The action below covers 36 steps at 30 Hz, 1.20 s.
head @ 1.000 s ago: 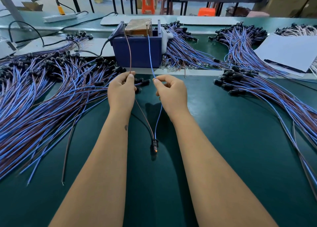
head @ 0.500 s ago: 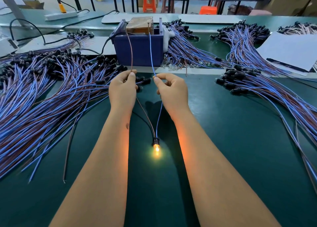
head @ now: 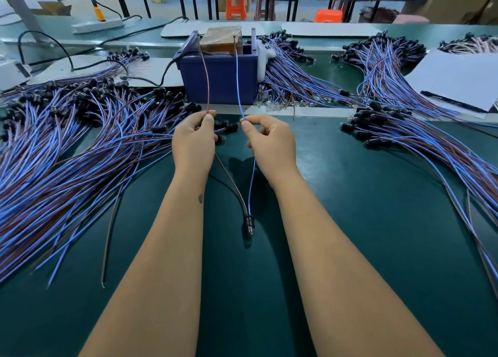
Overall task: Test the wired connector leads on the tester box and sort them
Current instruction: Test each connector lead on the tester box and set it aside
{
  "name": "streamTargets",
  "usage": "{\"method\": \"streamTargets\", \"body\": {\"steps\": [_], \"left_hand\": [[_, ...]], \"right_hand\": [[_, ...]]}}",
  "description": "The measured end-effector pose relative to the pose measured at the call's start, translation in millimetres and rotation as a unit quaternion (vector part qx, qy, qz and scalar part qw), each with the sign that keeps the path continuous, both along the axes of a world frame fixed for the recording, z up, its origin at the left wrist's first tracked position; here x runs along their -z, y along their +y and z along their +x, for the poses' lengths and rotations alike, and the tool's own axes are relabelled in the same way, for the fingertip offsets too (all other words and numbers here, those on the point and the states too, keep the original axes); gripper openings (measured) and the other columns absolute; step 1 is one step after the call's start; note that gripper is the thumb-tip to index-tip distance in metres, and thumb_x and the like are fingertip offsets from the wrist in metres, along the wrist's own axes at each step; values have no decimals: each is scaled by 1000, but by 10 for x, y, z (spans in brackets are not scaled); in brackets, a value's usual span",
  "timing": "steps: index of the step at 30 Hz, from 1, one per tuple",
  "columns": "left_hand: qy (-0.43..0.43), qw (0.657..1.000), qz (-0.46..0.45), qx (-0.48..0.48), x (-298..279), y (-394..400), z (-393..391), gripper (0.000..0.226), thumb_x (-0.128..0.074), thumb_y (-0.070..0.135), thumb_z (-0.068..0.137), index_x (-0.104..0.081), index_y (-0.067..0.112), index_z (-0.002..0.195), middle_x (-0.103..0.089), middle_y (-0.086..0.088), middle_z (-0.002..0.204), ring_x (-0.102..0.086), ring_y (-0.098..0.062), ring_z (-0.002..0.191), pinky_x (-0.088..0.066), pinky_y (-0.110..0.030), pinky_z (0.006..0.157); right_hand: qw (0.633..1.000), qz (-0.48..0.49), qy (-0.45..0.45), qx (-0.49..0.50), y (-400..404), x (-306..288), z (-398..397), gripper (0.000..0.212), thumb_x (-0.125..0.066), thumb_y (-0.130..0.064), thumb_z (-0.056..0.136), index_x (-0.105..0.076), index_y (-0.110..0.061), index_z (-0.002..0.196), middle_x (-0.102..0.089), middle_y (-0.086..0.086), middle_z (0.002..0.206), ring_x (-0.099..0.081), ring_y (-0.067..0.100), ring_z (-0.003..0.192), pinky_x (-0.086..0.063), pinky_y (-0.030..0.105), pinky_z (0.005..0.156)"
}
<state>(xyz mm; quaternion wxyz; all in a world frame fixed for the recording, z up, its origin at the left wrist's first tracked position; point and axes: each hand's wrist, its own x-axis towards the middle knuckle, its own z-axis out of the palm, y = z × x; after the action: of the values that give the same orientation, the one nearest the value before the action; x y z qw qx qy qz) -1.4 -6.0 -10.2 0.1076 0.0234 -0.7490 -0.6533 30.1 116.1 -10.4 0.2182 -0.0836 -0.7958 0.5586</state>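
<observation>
Half a second ago the lamp (head: 249, 225) glowed; now it is dark (likely passed, ready for sorting). Left hand (head: 194, 141) pinches the brown wire (head: 207, 82), right hand (head: 272, 141) the blue wire (head: 238, 84).

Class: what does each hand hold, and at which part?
The left hand pinches the lead's thin brown wire and the right hand its thin blue wire, both partway along; the black connector hangs free.

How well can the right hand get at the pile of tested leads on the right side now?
Probably yes, but not freely. The green table between the right hand and the right pile is bare, so nothing blocks the way. However, the hand is pinching the blue wire, which runs up to the tester box.
</observation>
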Motion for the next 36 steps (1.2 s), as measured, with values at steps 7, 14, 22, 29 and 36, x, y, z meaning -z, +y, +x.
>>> {"method": "streamTargets", "body": {"steps": [7, 14, 22, 29, 36], "left_hand": [[-11, 1000, -12, 18, 12, 35, 21, 22, -52, 25, 94, -72, 30, 86, -51, 18, 46, -36, -1, 40, -32, -14, 41], [-37, 985, 113, 126, -63, 157, 72, 24, -53, 15, 96, -75, 19, 89, -47, 15, 48, -38, -1, 40, -31, -13, 40], [-54, 964, 181, 189, -77, 110, 28, 18, -54, 24, 90, -72, 20, 90, -42, 10, 53, -34, -6, 47, -25, -17, 43], [-7, 993, 116, 26, -70, 128, 47, 25, -52, 17, 98, -51, 19, 74, -54, 9, 55, -45, -6, 49, -38, -19, 50], [10, 975, 197, 105, -149, 119, 145, 14, -63, 20, 94, -66, 24, 80, -68, 5, 68, -57, -8, 59, -42, -20, 58]], "right_hand": [[991, -48, 71, 107, 7, -68, 55, 15, -56, -22, 95, -62, -26, 81, -59, -3, 67, -61, 24, 70, -51, 40, 68], [997, 2, 74, 17, -18, -44, 110, 11, -63, -19, 90, -69, -22, 82, -56, -1, 62, -47, 15, 58, -43, 33, 62], [998, 56, 22, -28, -38, -72, 144, 13, -64, -21, 89, -71, -14, 81, -64, -2, 65, -60, 20, 67, -52, 43, 71], [968, 234, -70, -63, 15, -123, 184, 16, -67, -33, 86, -72, -19, 82, -58, -9, 67, -53, 15, 71, -36, 26, 63], [928, 330, -5, 171, 77, -207, 236, 20, -50, -28, 98, -68, -20, 101, -68, 3, 89, -59, 28, 82, -23, 30, 51]]}}
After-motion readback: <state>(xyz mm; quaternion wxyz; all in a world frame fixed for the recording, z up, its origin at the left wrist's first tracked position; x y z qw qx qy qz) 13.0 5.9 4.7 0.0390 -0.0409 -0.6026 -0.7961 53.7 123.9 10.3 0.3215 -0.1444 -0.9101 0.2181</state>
